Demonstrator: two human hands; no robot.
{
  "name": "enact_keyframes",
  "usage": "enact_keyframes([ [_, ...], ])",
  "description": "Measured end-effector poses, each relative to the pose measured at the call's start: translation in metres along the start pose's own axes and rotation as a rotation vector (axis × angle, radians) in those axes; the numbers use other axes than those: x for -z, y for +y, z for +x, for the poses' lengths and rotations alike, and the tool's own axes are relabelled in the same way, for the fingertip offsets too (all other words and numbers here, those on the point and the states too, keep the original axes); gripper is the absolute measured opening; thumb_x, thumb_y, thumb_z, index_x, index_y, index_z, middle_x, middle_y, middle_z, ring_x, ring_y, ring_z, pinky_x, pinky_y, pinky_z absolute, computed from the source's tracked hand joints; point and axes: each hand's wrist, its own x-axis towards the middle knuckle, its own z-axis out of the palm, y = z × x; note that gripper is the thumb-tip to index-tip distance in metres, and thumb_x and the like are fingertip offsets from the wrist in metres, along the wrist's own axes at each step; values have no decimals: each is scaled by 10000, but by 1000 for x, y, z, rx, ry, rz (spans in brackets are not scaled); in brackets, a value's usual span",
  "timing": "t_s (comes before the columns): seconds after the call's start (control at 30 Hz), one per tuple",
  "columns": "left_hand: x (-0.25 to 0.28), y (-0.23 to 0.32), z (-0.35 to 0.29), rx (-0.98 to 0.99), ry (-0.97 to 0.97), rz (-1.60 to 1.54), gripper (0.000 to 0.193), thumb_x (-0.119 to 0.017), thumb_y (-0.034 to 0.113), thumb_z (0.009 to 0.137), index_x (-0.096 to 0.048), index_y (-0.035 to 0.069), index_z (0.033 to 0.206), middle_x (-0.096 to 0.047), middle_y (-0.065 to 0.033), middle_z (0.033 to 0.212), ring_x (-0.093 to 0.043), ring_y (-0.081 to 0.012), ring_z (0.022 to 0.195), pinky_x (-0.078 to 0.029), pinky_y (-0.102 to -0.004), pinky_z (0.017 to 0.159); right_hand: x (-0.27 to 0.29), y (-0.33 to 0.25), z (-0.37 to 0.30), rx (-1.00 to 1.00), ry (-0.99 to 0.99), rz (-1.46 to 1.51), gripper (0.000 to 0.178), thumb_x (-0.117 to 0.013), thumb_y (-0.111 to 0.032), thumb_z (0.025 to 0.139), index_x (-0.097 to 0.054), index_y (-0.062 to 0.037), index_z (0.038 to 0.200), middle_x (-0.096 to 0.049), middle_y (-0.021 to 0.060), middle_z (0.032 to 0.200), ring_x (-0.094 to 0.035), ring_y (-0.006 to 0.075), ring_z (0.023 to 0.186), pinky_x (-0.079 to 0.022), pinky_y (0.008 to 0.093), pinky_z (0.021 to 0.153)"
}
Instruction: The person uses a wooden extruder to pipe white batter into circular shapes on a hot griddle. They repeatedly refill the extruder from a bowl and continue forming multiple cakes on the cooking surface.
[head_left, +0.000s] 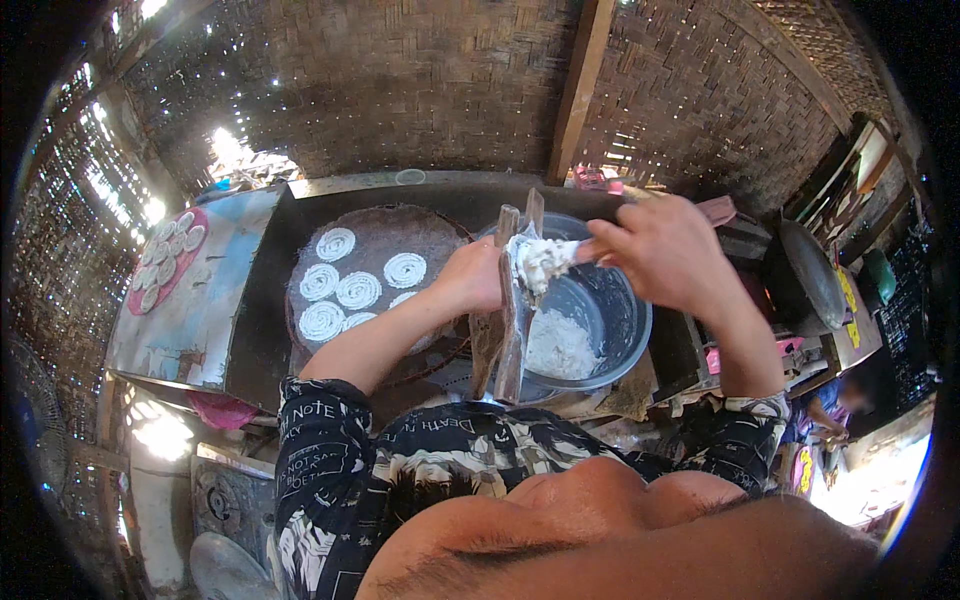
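Observation:
My left hand (474, 275) is closed around a wooden press (511, 345) with two long bars, its fingers partly hidden behind the wood. My right hand (665, 250) grips the handle of a utensil (588, 251); the dough on it hides whether it is a spoon or a spatula. Sticky white dough (545, 263) clings to its end, touching the opening between the press bars. Beneath is a grey-blue basin (640, 335) with more white dough (562, 343) inside. Left of my left hand, a round dark tray (385, 228) carries several white dough spirals (358, 290), some partly covered by my forearm.
At the far left, a metal-topped box (215, 275) bears a pink tray (190, 262) of pale rounds. A dark wok (812, 275) stands at the right. Woven walls and a wooden post (580, 90) rise behind. Another person (830, 410) appears at the lower right.

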Motion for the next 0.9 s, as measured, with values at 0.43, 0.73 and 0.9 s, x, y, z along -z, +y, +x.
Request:
enact_keyframes([
  [0.43, -9, -63, 19, -31, 29, -55, 415, -705, 357, 636, -653, 42, 901, -632, -223, 925, -603, -379, 885, -477, -432, 753, 1, 2, -42, -53, 610, -71, 246, -704, -138, 609, -647, -125, 848, -522, 6, 649, -525, 173, 558, -382, 309, 483],
  [0.73, -8, -27, 17, -77, 10, -5, 419, -632, 367, 712, -617, 37, 970, -619, -235, 956, -590, -392, 902, -478, -435, 772, 1, -2, -29, 35, 458, -76, 270, -664, -154, 657, -604, -140, 919, -490, -2, 663, -526, 171, 603, -395, 312, 520],
  [0.9, -2, -9, 16, 8, -67, 1, 553, -695, 417, 629, -597, 54, 1036, -622, -197, 989, -584, -384, 919, -468, -426, 795, -31, -22, -11, 138, 416, -120, 137, -588, -136, 754, -565, -125, 889, -442, -20, 663, -486, 138, 606, -368, 288, 518],
])
